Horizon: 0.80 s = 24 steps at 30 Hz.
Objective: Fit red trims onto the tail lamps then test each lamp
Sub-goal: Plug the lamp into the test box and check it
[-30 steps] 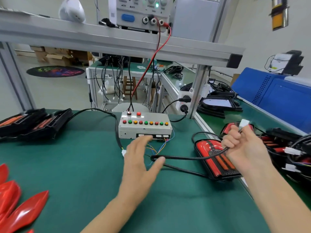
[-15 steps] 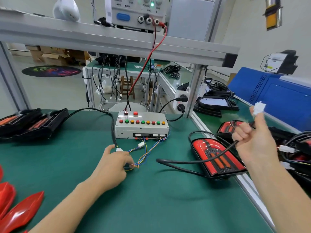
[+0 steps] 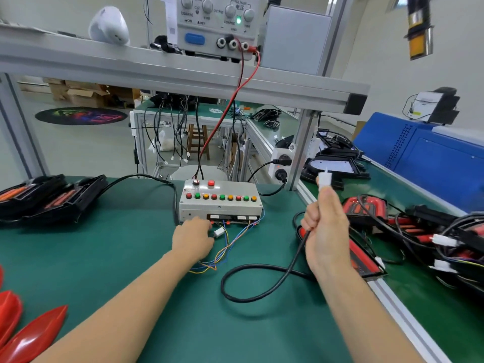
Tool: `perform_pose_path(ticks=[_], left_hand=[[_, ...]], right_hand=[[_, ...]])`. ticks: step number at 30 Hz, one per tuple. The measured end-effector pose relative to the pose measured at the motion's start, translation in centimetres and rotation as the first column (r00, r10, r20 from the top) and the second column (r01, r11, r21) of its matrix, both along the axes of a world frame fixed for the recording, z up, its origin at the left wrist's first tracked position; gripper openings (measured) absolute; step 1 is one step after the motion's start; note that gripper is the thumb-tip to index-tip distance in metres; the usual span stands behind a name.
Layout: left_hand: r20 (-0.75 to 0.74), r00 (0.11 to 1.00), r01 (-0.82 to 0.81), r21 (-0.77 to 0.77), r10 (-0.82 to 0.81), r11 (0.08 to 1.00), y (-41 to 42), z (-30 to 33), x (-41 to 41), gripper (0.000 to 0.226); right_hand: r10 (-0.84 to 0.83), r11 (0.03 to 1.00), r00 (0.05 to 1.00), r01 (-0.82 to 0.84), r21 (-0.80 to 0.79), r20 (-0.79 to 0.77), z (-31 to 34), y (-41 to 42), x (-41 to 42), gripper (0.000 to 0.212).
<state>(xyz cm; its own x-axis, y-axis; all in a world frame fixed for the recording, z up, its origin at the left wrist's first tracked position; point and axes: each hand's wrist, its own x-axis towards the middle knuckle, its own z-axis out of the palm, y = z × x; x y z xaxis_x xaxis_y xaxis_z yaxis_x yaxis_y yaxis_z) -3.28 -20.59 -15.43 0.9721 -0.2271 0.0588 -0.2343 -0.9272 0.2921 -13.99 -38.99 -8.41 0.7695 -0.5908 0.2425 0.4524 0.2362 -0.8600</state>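
My right hand (image 3: 326, 231) is blurred, and it covers much of the tail lamp (image 3: 364, 260) behind it. My left hand (image 3: 192, 238) hides whatever its fingers hold in front of the test box (image 3: 220, 203). The red trims (image 3: 28, 334) run off the left edge. The power supply (image 3: 217, 24) is cut off at the top.

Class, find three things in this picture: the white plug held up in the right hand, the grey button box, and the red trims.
white plug (image 3: 325, 178), head view, on its white body.
button box (image 3: 220, 205), head view, on its grey top face.
red trims (image 3: 34, 334), head view, middle of the nearest trim.
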Motion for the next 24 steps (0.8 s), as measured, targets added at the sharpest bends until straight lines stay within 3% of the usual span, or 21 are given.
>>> perform_pose_path(ticks=[5,6,8,10,12,14,16,21,24], left_hand=[[0.096,0.995,0.022,0.074,-0.029,0.997,-0.4,-0.2,0.7,0.02],[0.112,0.993,0.023,0.009,-0.024,1.0,-0.2,0.1,0.6,0.018],[0.112,0.994,0.031,-0.307,0.003,0.951,0.6,0.9,0.2,0.011],[0.096,0.995,0.096,-0.687,-0.041,0.721,1.3,2.0,-0.8,0.005],[0.102,0.979,0.175,-0.866,-0.176,0.469,1.6,3.3,-2.4,0.021],[0.096,0.955,0.2,-0.909,-0.282,0.366,1.4,4.0,-3.9,0.026],[0.074,0.945,0.187,-0.921,-0.318,0.342,1.2,4.1,-4.8,0.023],[0.037,0.952,0.132,-0.945,-0.305,0.299,0.9,4.1,-5.4,0.022],[0.005,0.96,0.096,-0.946,-0.281,0.31,0.9,3.8,-5.6,0.02]], right_hand=[[-0.001,0.999,1.0,0.001,0.039,-0.003,-0.8,1.0,0.2,0.036],[-0.004,0.999,1.0,0.004,0.047,-0.009,-1.0,1.1,0.1,0.037],[-0.008,0.999,1.0,0.009,0.046,-0.019,-1.5,1.2,0.0,0.039],[-0.001,1.0,1.0,0.001,0.028,-0.017,-2.0,1.2,0.1,0.041],[0.008,1.0,1.0,-0.008,-0.026,-0.018,-2.5,1.5,0.3,0.045],[-0.002,0.995,1.0,0.0,-0.096,-0.022,-2.9,1.8,0.5,0.034],[-0.001,0.981,1.0,-0.002,-0.194,-0.019,-3.3,2.1,0.6,0.017],[0.076,0.937,0.997,-0.077,-0.341,-0.017,-4.3,2.3,1.0,0.016],[0.138,0.899,0.99,-0.134,-0.417,-0.022,-4.6,2.5,0.9,0.028]])
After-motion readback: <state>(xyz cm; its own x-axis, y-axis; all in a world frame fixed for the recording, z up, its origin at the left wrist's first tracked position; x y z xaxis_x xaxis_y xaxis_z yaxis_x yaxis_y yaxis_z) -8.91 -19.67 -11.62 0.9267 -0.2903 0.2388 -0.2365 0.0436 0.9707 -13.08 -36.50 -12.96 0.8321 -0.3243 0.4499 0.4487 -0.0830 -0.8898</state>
